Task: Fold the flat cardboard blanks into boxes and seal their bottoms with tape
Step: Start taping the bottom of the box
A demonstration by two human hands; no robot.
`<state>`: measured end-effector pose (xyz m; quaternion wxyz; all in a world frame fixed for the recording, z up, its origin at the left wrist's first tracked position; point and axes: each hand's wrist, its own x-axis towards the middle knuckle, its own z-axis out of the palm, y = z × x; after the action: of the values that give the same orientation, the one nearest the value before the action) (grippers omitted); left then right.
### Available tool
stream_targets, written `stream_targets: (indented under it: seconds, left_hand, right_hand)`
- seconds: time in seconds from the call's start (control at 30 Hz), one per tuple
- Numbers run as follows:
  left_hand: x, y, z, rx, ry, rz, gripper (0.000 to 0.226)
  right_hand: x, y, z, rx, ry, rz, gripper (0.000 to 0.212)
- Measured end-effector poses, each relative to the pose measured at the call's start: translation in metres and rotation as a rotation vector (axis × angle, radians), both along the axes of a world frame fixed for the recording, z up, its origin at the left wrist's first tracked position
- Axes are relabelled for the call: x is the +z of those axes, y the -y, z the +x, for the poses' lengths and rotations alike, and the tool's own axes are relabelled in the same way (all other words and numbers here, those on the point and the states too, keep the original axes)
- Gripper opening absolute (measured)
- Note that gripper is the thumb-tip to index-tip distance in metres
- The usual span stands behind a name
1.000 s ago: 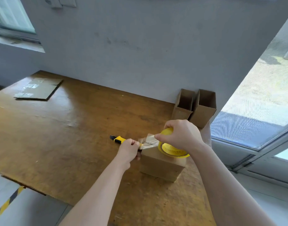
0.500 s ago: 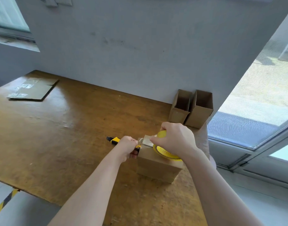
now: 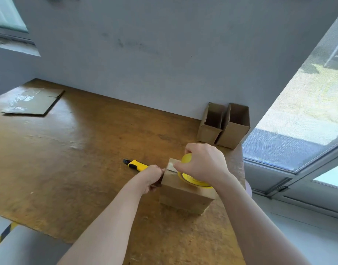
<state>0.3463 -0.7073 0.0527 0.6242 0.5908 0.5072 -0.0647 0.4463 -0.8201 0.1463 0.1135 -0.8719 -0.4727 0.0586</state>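
A small cardboard box [image 3: 185,197] stands upside down on the wooden table [image 3: 68,159], its closed bottom facing up. My right hand [image 3: 202,163] grips a yellow tape roll [image 3: 193,179] that rests on the box's top. A strip of clear tape [image 3: 171,166] runs from the roll to the box's left edge. My left hand [image 3: 151,175] holds a yellow and black utility knife [image 3: 134,164] at that left edge, where the tape strip ends. The blade itself is hidden by my fingers.
Two folded boxes [image 3: 224,125] stand open side up against the wall at the back right. A flat cardboard blank [image 3: 33,102] lies at the far left of the table. The table's right edge borders a glass door [image 3: 298,131].
The tape roll has come down from a raised tilt onto the box top. My left hand with the knife has stayed at the box's left edge. The camera moved slightly.
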Motion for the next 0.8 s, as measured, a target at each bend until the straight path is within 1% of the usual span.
stream_targets:
  seconds: [0.1,0.13,0.2,0.23,0.3,0.33,0.37,0.4,0.47,0.57,0.63,0.7,0.8]
  left_hand:
    - [-0.004,-0.003,-0.002,-0.019,-0.042,0.037,0.026]
    - [-0.008,-0.003,-0.004,-0.054,-0.06,0.111,0.024]
    - [-0.017,0.0,-0.006,-0.116,-0.099,0.341,0.013]
    - [-0.02,0.004,-0.007,-0.076,-0.079,0.447,0.009]
    - [-0.016,0.013,-0.008,0.14,0.089,0.574,0.007]
    - [-0.012,0.017,-0.007,0.247,0.195,0.61,0.008]
    - [-0.009,0.019,-0.005,0.308,0.277,0.624,0.01]
    - [-0.004,0.021,-0.004,0.321,0.313,0.636,0.015]
    - [-0.001,0.023,-0.005,0.263,0.286,0.677,0.028]
    - [-0.006,0.024,-0.009,0.073,0.165,0.688,0.039]
    - [-0.008,0.026,-0.011,-0.027,0.122,0.626,0.041]
    - [-0.005,0.021,-0.009,-0.018,0.158,0.503,0.043]
    - [-0.001,0.015,-0.001,0.137,0.279,0.313,0.045]
  right_hand:
    - [0.002,-0.001,0.001,0.009,-0.007,-0.007,0.03]
    - [0.003,-0.001,0.002,0.008,-0.009,-0.008,0.029]
    - [0.004,-0.002,0.002,-0.004,-0.012,-0.013,0.028]
    - [0.004,-0.002,0.002,-0.01,-0.012,-0.015,0.028]
    - [0.004,-0.003,0.002,-0.019,-0.014,-0.012,0.027]
    - [0.004,-0.003,0.002,-0.02,-0.015,-0.009,0.027]
    - [0.005,-0.003,0.002,-0.018,-0.014,-0.009,0.028]
    - [0.005,-0.004,0.002,-0.014,-0.014,-0.01,0.028]
    - [0.004,-0.004,0.002,-0.013,-0.01,-0.006,0.029]
    - [0.003,-0.004,0.003,-0.014,-0.002,-0.003,0.028]
    - [0.002,-0.004,0.003,-0.011,-0.005,0.0,0.029]
    - [0.001,-0.004,0.003,-0.009,-0.005,0.009,0.03]
    - [0.002,-0.003,0.002,-0.005,-0.003,0.006,0.031]
